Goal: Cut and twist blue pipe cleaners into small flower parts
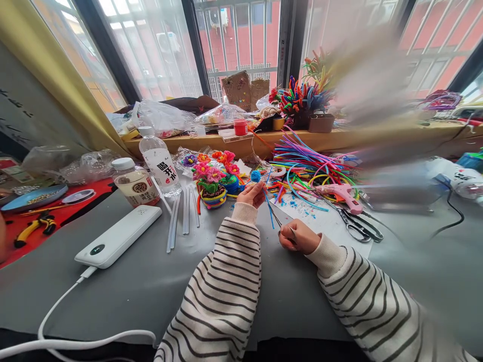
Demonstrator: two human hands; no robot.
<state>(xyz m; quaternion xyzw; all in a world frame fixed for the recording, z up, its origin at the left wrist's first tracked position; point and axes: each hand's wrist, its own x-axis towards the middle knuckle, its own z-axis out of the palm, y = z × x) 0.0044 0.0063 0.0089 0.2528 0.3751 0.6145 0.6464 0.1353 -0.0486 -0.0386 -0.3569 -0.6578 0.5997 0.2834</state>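
Note:
My left hand [252, 194] is closed in a pinch on a blue pipe cleaner [269, 207] with a small blue ball [255, 176] at its top. My right hand [300, 236] is closed on a slim metal tool [278, 221], whose tip points up toward the blue stem. Both arms wear striped sleeves and rest on the grey table [151, 281]. Small pipe-cleaner flower pots [212, 187] stand just left of my left hand.
A heap of coloured pipe cleaners [309, 163], a pink glue gun [341, 193] and scissors [360, 227] lie to the right. Two bottles [158, 166], glue sticks [184, 213], a white power bank [118, 235] with its cable, and yellow pliers [33, 226] sit to the left. The windowsill [377, 138] is cluttered.

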